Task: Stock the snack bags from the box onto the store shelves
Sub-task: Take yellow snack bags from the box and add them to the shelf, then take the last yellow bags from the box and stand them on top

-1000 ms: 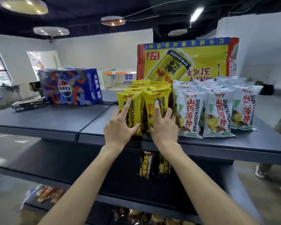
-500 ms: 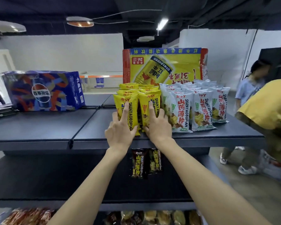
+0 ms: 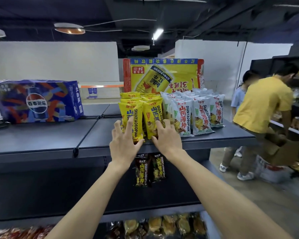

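Shelf top (image 3: pixel 41 138): upright yellow bags (image 3: pixel 152 114) stand ahead, touching my left hand (image 3: pixel 124 145) and right hand (image 3: pixel 167 138); fingers (image 3: pixel 130 122) spread, released.

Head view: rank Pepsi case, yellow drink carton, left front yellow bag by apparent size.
1-2. Pepsi case, yellow drink carton: similar; carton farther, partly hidden, so unranked.
3. Left front yellow bag.

On the top shelf (image 3: pixel 41 140): Pepsi case (image 3: pixel 36 102) at frame left; centre snack-bag rows (image 3: pixel 152 107), right snack-bag rows (image 3: pixel 198 111) adjoining; Red Bull carton (image 3: pixel 179 75) behind both.
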`<action>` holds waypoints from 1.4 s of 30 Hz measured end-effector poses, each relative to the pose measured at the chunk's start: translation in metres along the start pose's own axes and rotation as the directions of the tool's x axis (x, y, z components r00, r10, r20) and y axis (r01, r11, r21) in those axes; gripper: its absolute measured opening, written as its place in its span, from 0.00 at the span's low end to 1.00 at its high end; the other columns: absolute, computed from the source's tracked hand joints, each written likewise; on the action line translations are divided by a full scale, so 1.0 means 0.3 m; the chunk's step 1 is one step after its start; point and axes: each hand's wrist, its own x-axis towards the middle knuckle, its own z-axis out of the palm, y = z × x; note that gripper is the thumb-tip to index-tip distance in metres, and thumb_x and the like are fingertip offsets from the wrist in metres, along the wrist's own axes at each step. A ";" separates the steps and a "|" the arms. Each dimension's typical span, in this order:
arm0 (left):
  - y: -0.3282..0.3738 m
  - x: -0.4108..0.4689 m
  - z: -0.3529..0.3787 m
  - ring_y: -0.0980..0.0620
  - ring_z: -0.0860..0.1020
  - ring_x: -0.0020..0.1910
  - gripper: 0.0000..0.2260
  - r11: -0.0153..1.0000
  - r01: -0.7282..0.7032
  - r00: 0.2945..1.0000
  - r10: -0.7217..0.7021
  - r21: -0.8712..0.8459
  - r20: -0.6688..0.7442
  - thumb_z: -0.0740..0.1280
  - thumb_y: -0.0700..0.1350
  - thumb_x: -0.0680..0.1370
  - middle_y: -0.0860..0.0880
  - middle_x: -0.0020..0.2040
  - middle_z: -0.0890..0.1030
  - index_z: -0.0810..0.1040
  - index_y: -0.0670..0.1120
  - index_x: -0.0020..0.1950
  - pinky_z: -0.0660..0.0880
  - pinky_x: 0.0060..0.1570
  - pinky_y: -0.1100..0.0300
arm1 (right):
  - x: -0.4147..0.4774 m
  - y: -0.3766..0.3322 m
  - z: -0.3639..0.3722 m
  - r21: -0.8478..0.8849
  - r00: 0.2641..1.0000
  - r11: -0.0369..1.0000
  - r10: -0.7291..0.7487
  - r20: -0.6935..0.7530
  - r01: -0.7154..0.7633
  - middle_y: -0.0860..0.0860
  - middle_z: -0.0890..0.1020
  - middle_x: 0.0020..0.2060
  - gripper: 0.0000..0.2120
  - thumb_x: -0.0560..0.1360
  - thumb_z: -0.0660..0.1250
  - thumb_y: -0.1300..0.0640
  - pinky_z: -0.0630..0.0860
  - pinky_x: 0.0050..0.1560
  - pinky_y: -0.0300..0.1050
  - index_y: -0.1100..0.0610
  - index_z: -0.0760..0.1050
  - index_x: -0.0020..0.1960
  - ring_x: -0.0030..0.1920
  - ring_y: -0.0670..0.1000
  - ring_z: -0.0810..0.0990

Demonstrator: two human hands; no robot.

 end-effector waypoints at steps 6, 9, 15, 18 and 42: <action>0.044 0.002 0.002 0.40 0.70 0.60 0.33 0.986 -0.137 0.986 0.144 0.093 -0.080 0.75 0.55 0.68 0.42 0.64 0.68 0.68 0.50 0.69 0.76 0.50 0.47 | 0.018 0.072 -0.069 0.010 0.997 1.000 -0.014 -0.070 0.015 0.56 0.72 0.62 0.23 0.77 0.67 0.47 0.78 0.49 0.51 0.55 0.67 0.68 0.62 0.57 0.72; 0.126 0.026 0.017 0.41 0.72 0.57 0.27 0.973 -0.228 0.968 0.231 0.037 -0.095 0.74 0.54 0.70 0.43 0.59 0.72 0.71 0.48 0.65 0.76 0.52 0.48 | 0.029 0.158 -0.115 -0.003 0.995 0.999 0.031 -0.093 -0.032 0.56 0.73 0.62 0.22 0.77 0.67 0.47 0.78 0.48 0.50 0.55 0.68 0.66 0.61 0.57 0.73; 0.416 0.078 0.102 0.45 0.78 0.48 0.18 0.935 -0.341 0.939 0.343 -0.095 0.002 0.72 0.46 0.72 0.46 0.49 0.77 0.74 0.45 0.60 0.77 0.39 0.54 | -0.009 0.435 -0.222 -0.036 0.982 0.987 0.155 -0.108 -0.160 0.56 0.75 0.59 0.20 0.76 0.68 0.49 0.77 0.51 0.52 0.56 0.69 0.65 0.59 0.58 0.74; 0.596 0.069 0.172 0.45 0.78 0.47 0.14 0.903 -0.385 0.912 0.404 -0.192 0.066 0.69 0.44 0.74 0.47 0.49 0.77 0.74 0.45 0.58 0.74 0.35 0.55 | -0.056 0.604 -0.272 -0.079 0.965 0.965 0.242 -0.103 -0.251 0.57 0.75 0.57 0.20 0.77 0.68 0.51 0.75 0.50 0.53 0.55 0.68 0.65 0.58 0.59 0.74; 1.103 -0.837 1.097 0.45 0.77 0.51 0.09 0.851 -0.429 0.364 0.469 -0.302 0.805 0.62 0.47 0.78 0.48 0.53 0.78 0.72 0.47 0.57 0.69 0.38 0.55 | -0.899 1.524 0.358 -0.173 0.675 0.772 0.624 0.393 -0.612 0.56 0.75 0.58 0.19 0.75 0.66 0.52 0.73 0.52 0.51 0.55 0.70 0.64 0.59 0.60 0.75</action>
